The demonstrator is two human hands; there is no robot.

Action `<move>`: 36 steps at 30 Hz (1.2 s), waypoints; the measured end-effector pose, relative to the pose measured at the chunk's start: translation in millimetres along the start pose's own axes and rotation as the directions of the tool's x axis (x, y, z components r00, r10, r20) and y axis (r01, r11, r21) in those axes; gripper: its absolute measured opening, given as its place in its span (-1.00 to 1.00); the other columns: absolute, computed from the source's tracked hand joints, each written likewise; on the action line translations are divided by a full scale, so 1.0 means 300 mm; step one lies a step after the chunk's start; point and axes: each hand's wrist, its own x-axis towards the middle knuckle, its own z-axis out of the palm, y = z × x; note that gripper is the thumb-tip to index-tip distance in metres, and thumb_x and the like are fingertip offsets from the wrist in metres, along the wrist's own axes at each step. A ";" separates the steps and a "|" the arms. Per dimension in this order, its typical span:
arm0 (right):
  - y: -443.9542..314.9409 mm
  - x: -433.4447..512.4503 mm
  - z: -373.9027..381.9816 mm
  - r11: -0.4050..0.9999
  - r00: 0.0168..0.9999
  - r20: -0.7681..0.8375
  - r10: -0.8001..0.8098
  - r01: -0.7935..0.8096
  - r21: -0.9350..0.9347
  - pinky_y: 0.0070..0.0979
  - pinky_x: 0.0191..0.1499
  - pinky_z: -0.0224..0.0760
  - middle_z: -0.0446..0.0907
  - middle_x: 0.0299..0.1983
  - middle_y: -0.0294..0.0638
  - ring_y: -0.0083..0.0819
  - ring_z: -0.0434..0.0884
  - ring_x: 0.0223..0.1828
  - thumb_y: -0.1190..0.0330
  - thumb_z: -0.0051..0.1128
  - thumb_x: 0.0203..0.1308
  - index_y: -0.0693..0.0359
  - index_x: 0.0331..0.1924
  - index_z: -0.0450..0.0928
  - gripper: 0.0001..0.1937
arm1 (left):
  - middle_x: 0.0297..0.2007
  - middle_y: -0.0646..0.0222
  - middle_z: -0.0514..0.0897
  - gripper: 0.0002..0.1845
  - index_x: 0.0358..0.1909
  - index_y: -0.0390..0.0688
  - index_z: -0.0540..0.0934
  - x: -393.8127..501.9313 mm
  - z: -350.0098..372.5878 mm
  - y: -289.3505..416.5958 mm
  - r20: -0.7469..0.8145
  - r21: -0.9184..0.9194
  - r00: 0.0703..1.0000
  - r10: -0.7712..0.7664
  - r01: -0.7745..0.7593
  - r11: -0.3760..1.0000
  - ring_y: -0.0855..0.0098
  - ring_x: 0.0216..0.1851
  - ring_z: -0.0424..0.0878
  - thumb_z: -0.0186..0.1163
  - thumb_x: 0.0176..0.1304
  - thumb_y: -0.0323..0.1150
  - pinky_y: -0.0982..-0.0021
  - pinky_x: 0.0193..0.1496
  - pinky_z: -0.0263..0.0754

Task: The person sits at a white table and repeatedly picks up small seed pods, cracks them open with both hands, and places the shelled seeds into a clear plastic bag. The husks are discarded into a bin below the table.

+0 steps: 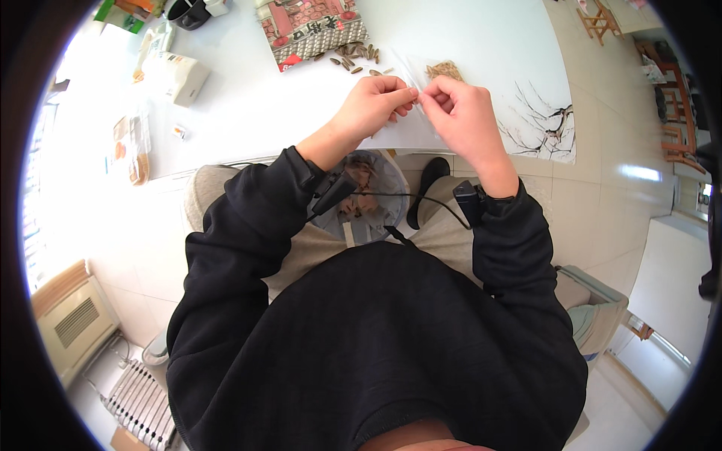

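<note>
My left hand (379, 100) and my right hand (463, 115) meet over the near part of the table, thumbs and fingertips pinched close together. Between them runs the edge of a clear plastic bag (407, 69), which both hands appear to pinch; the fingers partly hide it. Pale shelled seed kernels (444, 70) lie in the bag, just beyond my right hand. Beyond my left hand, dark unshelled sunflower seeds (356, 53) are scattered beside a printed seed packet (316, 28) that bears writing. A few pale bits lie under my left fingers.
Below the table edge, between my knees, stands a lined waste bin (389, 217) with litter inside. On the table's left are a tissue pack (175, 78), bread in clear wrapping (132, 149), a small wrapper (179, 132) and a black pot (189, 14). A cable links devices on my wrists.
</note>
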 end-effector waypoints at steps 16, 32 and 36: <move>0.020 0.025 -0.104 0.983 0.948 -0.262 -0.181 0.173 -0.052 -0.63 -0.42 0.49 0.74 -0.55 -0.28 -0.65 0.64 -0.56 0.45 0.42 0.31 0.27 -0.37 0.71 -0.87 | -0.38 0.50 0.75 -0.84 -0.24 -0.26 0.78 -0.084 -0.026 0.103 -0.090 0.460 0.947 0.309 -0.235 0.856 0.65 -0.32 0.62 0.48 0.39 -0.35 0.50 -0.26 0.49; 0.019 0.024 -0.119 0.970 0.957 -0.157 -0.243 0.240 -0.033 -0.65 -0.33 0.54 0.77 -0.47 -0.34 -0.68 0.67 -0.45 0.45 0.41 0.44 0.31 -0.26 0.75 -0.88 | -0.34 0.40 0.85 -0.85 -0.03 -0.01 0.79 0.002 0.028 0.064 0.249 0.883 0.670 0.699 -0.454 0.121 0.24 -0.42 0.79 0.38 0.42 -0.40 0.24 -0.34 0.65; 0.022 0.029 -0.138 0.970 0.954 -0.178 -0.242 0.238 -0.043 -0.65 -0.32 0.55 0.76 -0.47 -0.35 -0.69 0.66 -0.45 0.44 0.41 0.45 0.30 -0.25 0.75 -0.88 | -0.34 0.41 0.87 -0.86 -0.02 0.00 0.78 0.000 0.023 0.060 0.160 0.899 0.718 0.677 -0.389 0.200 0.28 -0.49 0.79 0.42 0.44 -0.32 0.26 -0.40 0.63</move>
